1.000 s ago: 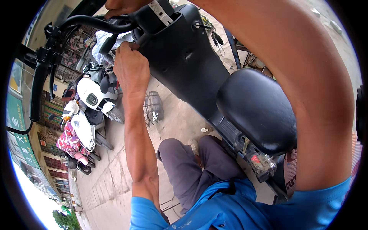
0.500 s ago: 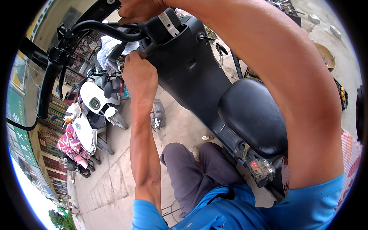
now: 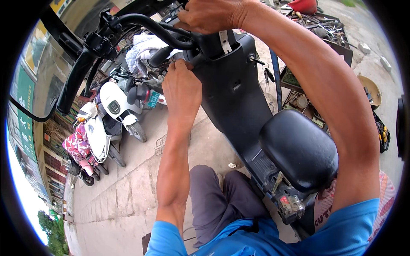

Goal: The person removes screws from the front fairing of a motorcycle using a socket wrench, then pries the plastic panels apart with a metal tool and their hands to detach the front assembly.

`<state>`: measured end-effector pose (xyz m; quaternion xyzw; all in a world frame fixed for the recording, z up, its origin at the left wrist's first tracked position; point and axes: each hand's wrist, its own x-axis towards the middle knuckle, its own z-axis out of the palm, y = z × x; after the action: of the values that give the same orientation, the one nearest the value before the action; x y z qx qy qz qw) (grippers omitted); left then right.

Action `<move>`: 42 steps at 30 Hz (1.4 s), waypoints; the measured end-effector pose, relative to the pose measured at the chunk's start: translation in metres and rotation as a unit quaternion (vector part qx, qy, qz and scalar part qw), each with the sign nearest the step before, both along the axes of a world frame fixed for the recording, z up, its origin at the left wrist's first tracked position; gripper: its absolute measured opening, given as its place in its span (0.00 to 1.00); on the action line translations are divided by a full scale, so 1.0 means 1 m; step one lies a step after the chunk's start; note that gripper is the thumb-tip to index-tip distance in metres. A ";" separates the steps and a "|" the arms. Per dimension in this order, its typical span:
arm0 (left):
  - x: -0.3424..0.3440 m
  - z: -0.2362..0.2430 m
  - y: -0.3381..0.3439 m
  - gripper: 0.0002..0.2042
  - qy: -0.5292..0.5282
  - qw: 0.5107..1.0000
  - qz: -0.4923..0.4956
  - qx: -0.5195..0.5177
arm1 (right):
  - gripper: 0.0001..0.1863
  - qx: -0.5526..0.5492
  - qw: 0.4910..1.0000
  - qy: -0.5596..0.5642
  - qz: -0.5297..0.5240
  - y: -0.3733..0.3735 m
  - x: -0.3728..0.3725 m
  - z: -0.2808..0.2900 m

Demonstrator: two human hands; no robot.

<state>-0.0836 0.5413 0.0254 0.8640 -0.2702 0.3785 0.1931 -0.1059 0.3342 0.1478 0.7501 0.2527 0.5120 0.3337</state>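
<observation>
My left hand [image 3: 181, 87] has its fingers curled at the upper left edge of the black scooter's front panel [image 3: 230, 98]; what they hold is hidden. Higher up, my right hand [image 3: 209, 15] bends its fingers beside the handlebar stem [image 3: 213, 42], their grip unclear. A black handlebar [image 3: 141, 21] curves left to its grip [image 3: 70, 91]. Keys [image 3: 267, 72] hang from the panel's lock. The padded black seat [image 3: 299, 147] lies below my right forearm.
Parked white scooters [image 3: 115, 102] stand at left, one with a pink patterned cover [image 3: 77, 141]. At upper right are a tool-laden stand [image 3: 324, 30] and a tan basin [image 3: 369, 91]. A wire basket [image 3: 160, 145] sits on the pavement [image 3: 106, 205].
The view has shifted, so the scooter and both hands appear farther right. My right hand has shifted along the handlebar area. More of the tool stand shows at upper right.
</observation>
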 end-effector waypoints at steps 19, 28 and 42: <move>-0.010 -0.026 -0.004 0.10 -0.067 0.991 -0.056 -0.103 | 0.18 0.018 0.994 -0.097 0.050 -0.013 0.001 -0.010; 0.001 -0.026 -0.004 0.08 -0.022 0.983 -0.079 -0.163 | 0.21 0.045 0.987 -0.129 0.080 -0.025 0.018 -0.012; 0.005 -0.032 -0.003 0.04 -0.019 0.976 -0.081 -0.200 | 0.10 0.085 0.958 0.112 -0.249 -0.021 -0.091 0.019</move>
<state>-0.0782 0.5381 -0.0064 0.7761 -0.2615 0.4239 0.3867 -0.1971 0.3132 0.1665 0.8672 0.0497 0.3452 0.3554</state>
